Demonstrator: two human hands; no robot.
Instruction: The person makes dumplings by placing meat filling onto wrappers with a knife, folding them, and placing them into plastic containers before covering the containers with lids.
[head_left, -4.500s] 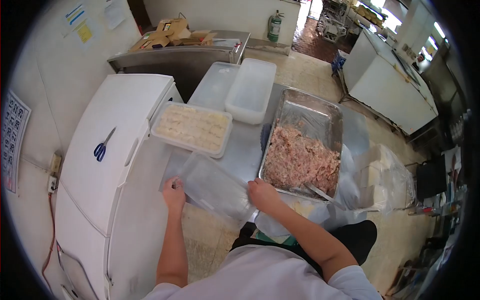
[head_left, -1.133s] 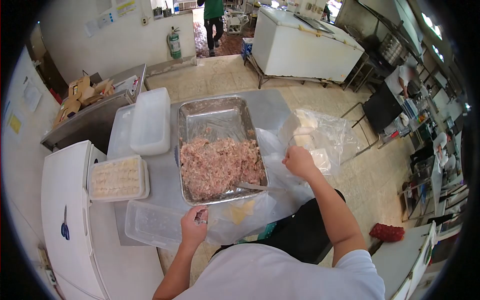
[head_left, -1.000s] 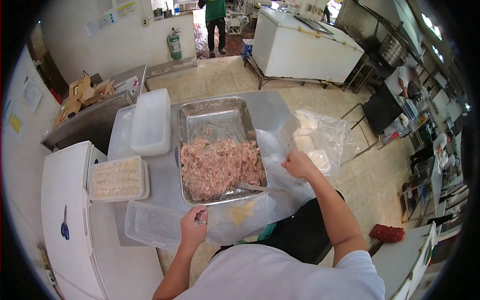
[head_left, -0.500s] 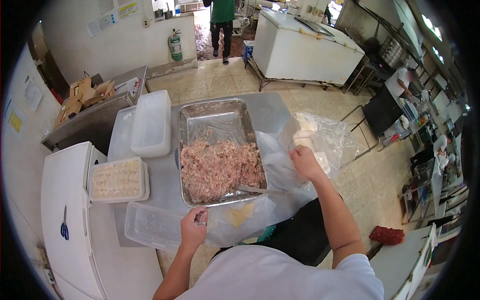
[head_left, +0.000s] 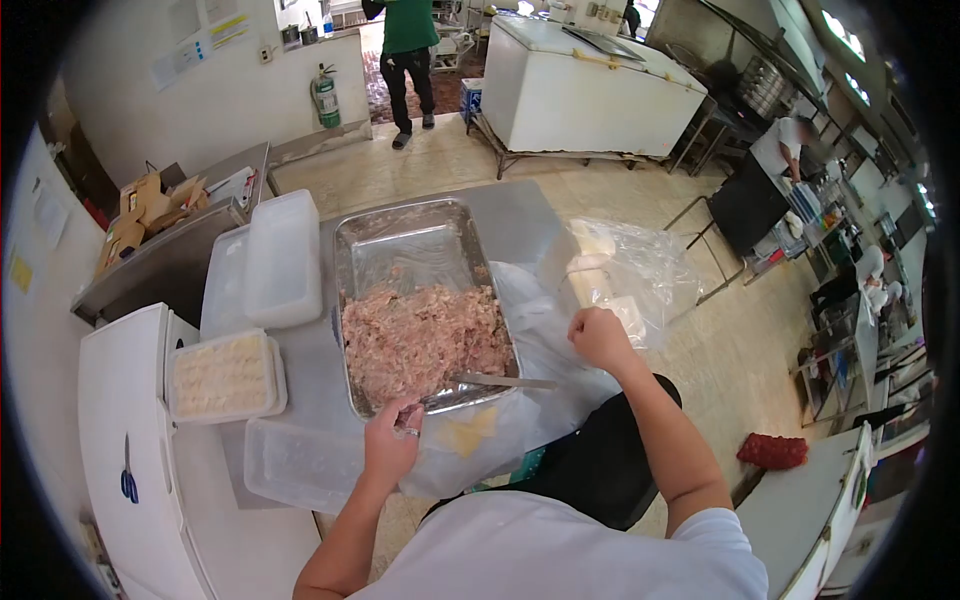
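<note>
A metal tray (head_left: 478, 235) of ground meat mix (head_left: 425, 335) stands in front of me, a flat metal spatula (head_left: 510, 381) lying across its near right edge. My left hand (head_left: 393, 440) is closed at the tray's near edge, fingertips by the meat; whatever it may pinch is hidden. My right hand (head_left: 602, 340) is closed beside a clear plastic bag (head_left: 655, 275) with stacks of pale wrappers (head_left: 590, 288), and I cannot make out anything in its fingers. Yellowish wrapper pieces (head_left: 468, 430) lie on the plastic sheet (head_left: 530, 300) between my hands.
Left of the tray are a container of formed dumplings (head_left: 220, 383), stacked white tubs (head_left: 284, 260) and a clear container (head_left: 300, 465). A white fridge (head_left: 125, 400) borders the table. A person in green (head_left: 405, 60) is at the doorway; another (head_left: 785, 150) works at right.
The view has shifted slightly. My left hand has come closer to the tray's near edge, and my right hand sits a little lower beside the bag. The person in green has stepped forward.
</note>
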